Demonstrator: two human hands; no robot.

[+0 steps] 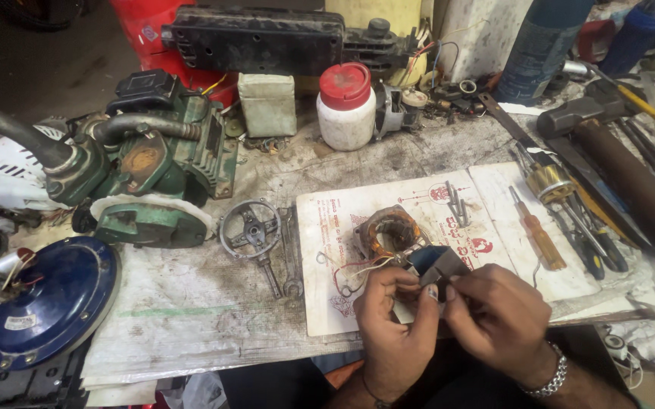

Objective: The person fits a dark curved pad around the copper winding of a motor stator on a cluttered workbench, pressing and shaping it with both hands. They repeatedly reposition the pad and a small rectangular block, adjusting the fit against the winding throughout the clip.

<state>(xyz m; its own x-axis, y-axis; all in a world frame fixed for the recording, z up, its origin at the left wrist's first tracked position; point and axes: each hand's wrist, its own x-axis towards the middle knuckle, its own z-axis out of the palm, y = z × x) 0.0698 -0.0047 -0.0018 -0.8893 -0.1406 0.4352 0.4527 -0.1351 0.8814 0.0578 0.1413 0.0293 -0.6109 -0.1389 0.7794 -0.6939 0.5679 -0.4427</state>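
My left hand and my right hand meet at the front edge of the bench. Both pinch a small dark blue and grey sheet piece between their fingertips. Just beyond it lies a motor stator with copper windings on an opened white printed card. Thin red and white wires run from the stator toward my left hand. My right wrist wears a metal chain bracelet.
Green pump body and blue round motor cover at left. Round metal bracket and spanner mid-bench. Orange-handled screwdriver, pliers, hammer at right. Red-capped white jar at the back.
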